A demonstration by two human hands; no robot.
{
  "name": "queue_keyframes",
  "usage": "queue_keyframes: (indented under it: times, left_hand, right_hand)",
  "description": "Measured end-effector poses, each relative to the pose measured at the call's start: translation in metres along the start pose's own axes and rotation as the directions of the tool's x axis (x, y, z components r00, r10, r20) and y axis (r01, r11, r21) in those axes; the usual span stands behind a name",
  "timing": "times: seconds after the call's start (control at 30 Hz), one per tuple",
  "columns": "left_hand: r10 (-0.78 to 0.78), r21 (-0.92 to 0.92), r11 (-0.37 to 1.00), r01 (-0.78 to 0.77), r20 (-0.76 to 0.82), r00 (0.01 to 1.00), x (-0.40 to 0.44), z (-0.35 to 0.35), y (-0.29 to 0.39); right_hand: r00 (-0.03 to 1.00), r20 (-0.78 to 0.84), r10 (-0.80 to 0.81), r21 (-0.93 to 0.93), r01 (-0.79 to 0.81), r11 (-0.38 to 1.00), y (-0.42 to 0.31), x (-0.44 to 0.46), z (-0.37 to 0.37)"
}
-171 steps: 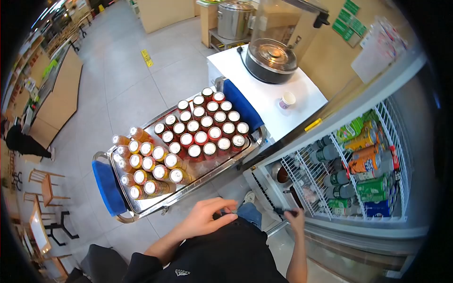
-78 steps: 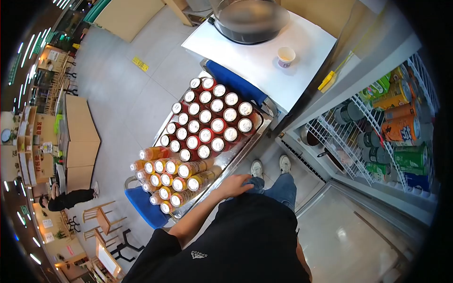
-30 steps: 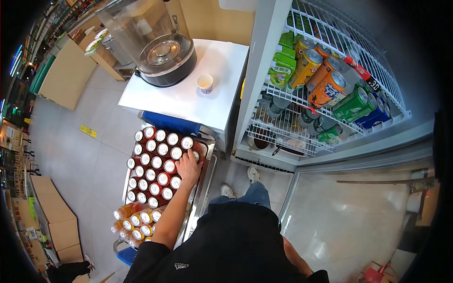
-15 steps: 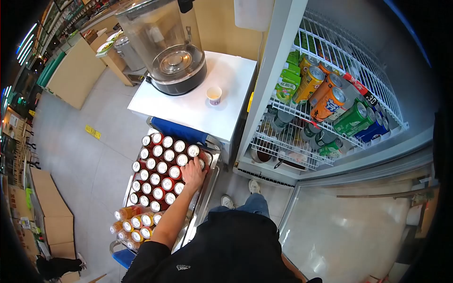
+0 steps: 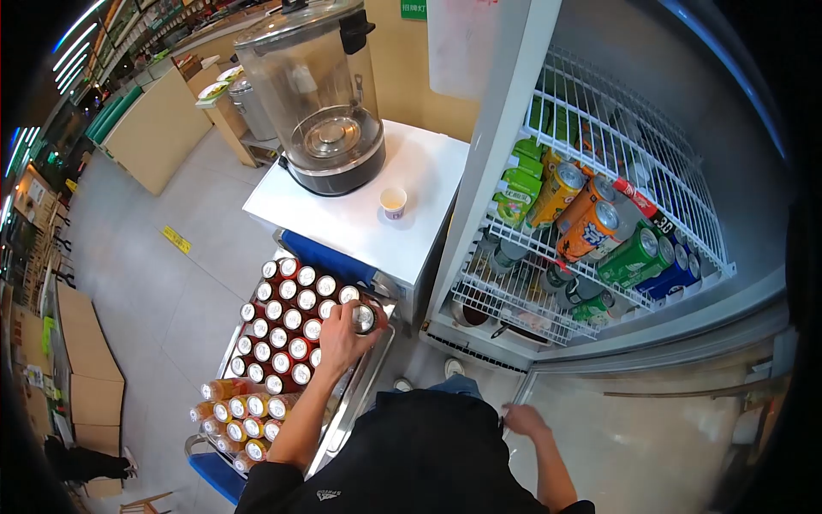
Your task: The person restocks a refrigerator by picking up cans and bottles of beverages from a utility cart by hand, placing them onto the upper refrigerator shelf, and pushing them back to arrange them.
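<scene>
My left hand (image 5: 344, 341) is closed around a drink can (image 5: 365, 319) at the right edge of the packed cans; the can's silver top faces up. Several more dark red cans (image 5: 292, 319) stand upright beside it in rows on a metal cart (image 5: 370, 367). My right hand (image 5: 524, 421) is beside my body, close to the edge of the open fridge door. Its fingers are curled, and what they hold, if anything, is hidden. Bottles with pale caps (image 5: 235, 407) and orange contents crowd the cart's near end.
The open fridge (image 5: 479, 171) has wire shelves with green cartons (image 5: 518, 193), orange cans (image 5: 589, 231), green cans (image 5: 634, 259) and blue cans (image 5: 672, 272). A clear drink dispenser (image 5: 330, 141) and a paper cup (image 5: 393, 202) stand on a white cabinet (image 5: 342, 227). The glass door (image 5: 634, 437) swings out at right.
My left hand has closed around the can and shifted slightly, now lifting or tilting it at the edge. My right hand has come into view by the fridge door.
</scene>
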State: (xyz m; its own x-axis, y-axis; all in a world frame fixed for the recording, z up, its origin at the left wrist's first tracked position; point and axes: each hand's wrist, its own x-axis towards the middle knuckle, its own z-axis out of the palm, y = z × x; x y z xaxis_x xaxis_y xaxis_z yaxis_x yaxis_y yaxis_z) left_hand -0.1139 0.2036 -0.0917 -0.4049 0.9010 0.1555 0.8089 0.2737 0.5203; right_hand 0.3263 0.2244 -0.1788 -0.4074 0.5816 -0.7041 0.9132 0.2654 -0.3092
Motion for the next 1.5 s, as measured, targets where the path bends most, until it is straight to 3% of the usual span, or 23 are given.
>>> queue_keyframes:
  times: [0.03,0.13,0.17,0.23,0.3,0.33,0.43,0.53,0.6,0.63,0.7,0.73,0.8,0.83,0.9,1.0,1.13,1.2,1.27,1.3,1.4,1.5]
  left_hand:
    - [0.022,-0.024,0.999,-0.022,-0.018,1.000,0.001,-0.010,0.018]
    - [0.220,-0.150,0.963,-0.225,-0.049,0.974,0.004,-0.045,0.071]
    - [0.287,-0.188,0.937,-0.294,-0.060,0.956,0.007,-0.056,0.089]
    - [0.413,-0.263,0.868,-0.421,-0.087,0.907,0.012,-0.076,0.127]
    - [0.528,-0.286,0.788,-0.544,-0.138,0.838,0.019,-0.091,0.160]
    - [0.583,-0.294,0.741,-0.604,-0.166,0.795,0.022,-0.096,0.175]
    - [0.523,-0.392,0.738,-0.549,-0.182,0.833,0.025,-0.107,0.205]
    - [0.535,-0.541,0.568,-0.620,-0.330,0.778,0.036,-0.103,0.212]
    - [0.523,-0.569,0.597,-0.565,-0.258,0.813,0.038,-0.108,0.204]
    - [0.502,-0.581,0.636,-0.507,-0.187,0.844,0.039,-0.108,0.192]
    - [0.443,-0.530,0.733,-0.427,-0.105,0.890,0.040,-0.098,0.167]
    - [0.389,-0.480,0.790,-0.382,-0.089,0.917,0.038,-0.087,0.153]
    - [0.283,-0.374,0.883,-0.284,-0.059,0.957,0.033,-0.066,0.122]
    - [0.179,-0.384,0.907,-0.171,-0.014,0.984,0.028,-0.058,0.108]
    - [-0.037,-0.386,0.920,0.064,0.078,0.996,0.015,-0.044,0.080]
    - [-0.184,-0.297,0.938,0.179,0.010,0.983,-0.009,-0.021,0.028]
    - [-0.309,-0.033,0.950,0.310,-0.216,0.926,-0.052,0.022,-0.037]
    - [-0.365,-0.012,0.929,0.371,-0.216,0.906,-0.067,0.027,-0.046]
    - [-0.352,0.052,0.923,0.381,-0.287,0.891,-0.081,0.044,-0.061]
    - [-0.355,0.084,0.914,0.396,-0.303,0.884,-0.086,0.046,-0.061]
    - [-0.376,0.126,0.892,0.434,-0.327,0.867,-0.093,0.059,-0.067]
    - [-0.396,0.159,0.872,0.463,-0.329,0.858,-0.089,0.069,-0.065]
  right_hand:
    - [0.997,-0.079,-0.011,-0.006,0.011,1.000,-0.014,-0.002,-0.035]
    - [0.845,-0.448,-0.294,0.087,0.368,0.926,-0.070,-0.021,-0.130]
    - [0.760,-0.524,-0.384,0.069,0.488,0.870,-0.099,-0.036,-0.161]
    - [0.490,-0.620,-0.613,-0.189,0.664,0.723,-0.147,-0.063,-0.210]
    - [0.286,-0.620,-0.731,-0.390,0.695,0.603,-0.179,-0.081,-0.241]
    - [0.279,-0.625,-0.729,-0.392,0.696,0.602,-0.182,-0.081,-0.247]
    - [0.244,-0.654,-0.717,-0.397,0.696,0.599,-0.188,-0.085,-0.267]
    - [0.161,-0.653,-0.740,-0.458,0.694,0.555,-0.187,-0.098,-0.303]
    - [0.041,-0.744,-0.667,-0.493,0.640,0.589,-0.187,-0.116,-0.331]
    - [-0.101,-0.734,-0.672,-0.594,0.577,0.561,-0.183,-0.118,-0.351]
    - [-0.091,-0.865,-0.493,-0.462,0.528,0.713,-0.175,-0.125,-0.385]
    - [-0.007,-0.930,-0.368,-0.308,0.563,0.767,-0.182,-0.130,-0.404]
    - [0.076,-0.946,-0.315,-0.233,0.517,0.824,-0.179,-0.127,-0.444]
    - [0.157,-0.959,-0.236,-0.137,0.472,0.871,-0.171,-0.118,-0.464]
    - [0.207,-0.955,-0.214,-0.099,0.458,0.883,-0.162,-0.097,-0.495]
    - [0.255,-0.951,-0.176,-0.039,0.465,0.884,-0.141,-0.058,-0.528]
    - [0.366,-0.919,-0.150,0.053,0.489,0.871,-0.135,-0.023,-0.559]
    - [0.278,-0.946,-0.168,-0.015,0.479,0.878,-0.125,0.002,-0.577]
    - [0.414,-0.869,-0.271,-0.003,0.543,0.840,-0.112,0.029,-0.608]
    - [0.439,-0.864,-0.247,0.034,0.540,0.841,-0.111,0.039,-0.618]
    - [0.369,-0.899,-0.238,-0.004,0.535,0.845,-0.108,0.065,-0.639]
    - [0.277,-0.892,-0.356,-0.143,0.576,0.805,-0.080,0.113,-0.675]
